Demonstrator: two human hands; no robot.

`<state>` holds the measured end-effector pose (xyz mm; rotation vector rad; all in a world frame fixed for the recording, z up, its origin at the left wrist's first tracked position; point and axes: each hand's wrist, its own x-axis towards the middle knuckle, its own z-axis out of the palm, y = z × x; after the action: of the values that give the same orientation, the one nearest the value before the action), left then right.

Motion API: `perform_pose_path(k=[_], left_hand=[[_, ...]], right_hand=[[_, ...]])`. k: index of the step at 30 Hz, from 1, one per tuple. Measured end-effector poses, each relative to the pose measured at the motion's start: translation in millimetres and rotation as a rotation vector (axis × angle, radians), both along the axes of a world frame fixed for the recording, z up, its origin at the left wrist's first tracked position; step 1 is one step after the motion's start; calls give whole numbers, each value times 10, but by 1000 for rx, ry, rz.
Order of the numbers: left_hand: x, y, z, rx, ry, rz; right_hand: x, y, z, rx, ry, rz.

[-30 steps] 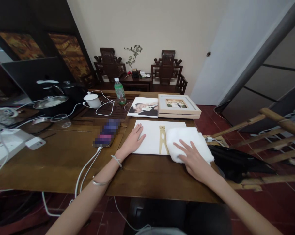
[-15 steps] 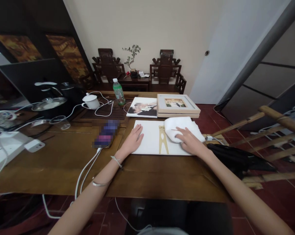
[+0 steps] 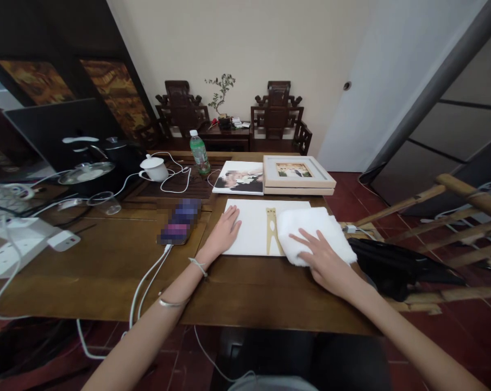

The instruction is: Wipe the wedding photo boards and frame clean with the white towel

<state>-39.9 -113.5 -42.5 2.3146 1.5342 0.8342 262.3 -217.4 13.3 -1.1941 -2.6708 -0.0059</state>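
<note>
My left hand (image 3: pixel 226 231) lies flat with fingers extended on the left edge of a flat white rectangular panel (image 3: pixel 251 225). On the panel is a tan shape (image 3: pixel 271 231) with an animal-like head and two long legs; whether it is printed or separate I cannot tell. A folded fluffy white towel (image 3: pixel 310 222) covers the panel's right part and hangs past its near edge. My right hand (image 3: pixel 327 266) presses on the towel from above, its fingers spread and not wrapped round it.
Behind the panel lie a photo print (image 3: pixel 241 178) and a boxed picture frame (image 3: pixel 298 172). To the left are a charging phone (image 3: pixel 179 222), cables, a lidded white cup (image 3: pixel 153 168), a green-labelled bottle (image 3: pixel 199 153) and a power strip (image 3: pixel 15 244). A bamboo chair (image 3: pixel 473 190) stands right.
My right hand and the towel have moved toward me and slightly right, uncovering the panel's far right part. My left hand stays on the panel's left edge.
</note>
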Motion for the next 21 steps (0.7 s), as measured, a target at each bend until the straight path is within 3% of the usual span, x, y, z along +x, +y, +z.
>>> perform_pose_path(k=[5,15,18,21], left_hand=[[1,1,-3,20,-23,-6],[-1,38,-2,16,-28,-15],[1,49,0,14,-24,-20],[5,41,9,1,-8,-19]], right_hand=[[78,-178,65,-71,-11,32],[6,745,14,-41,-4,-109],[-10,824,-2,-27,-8,-116],[-5,662,-23,-1,-8,-78]])
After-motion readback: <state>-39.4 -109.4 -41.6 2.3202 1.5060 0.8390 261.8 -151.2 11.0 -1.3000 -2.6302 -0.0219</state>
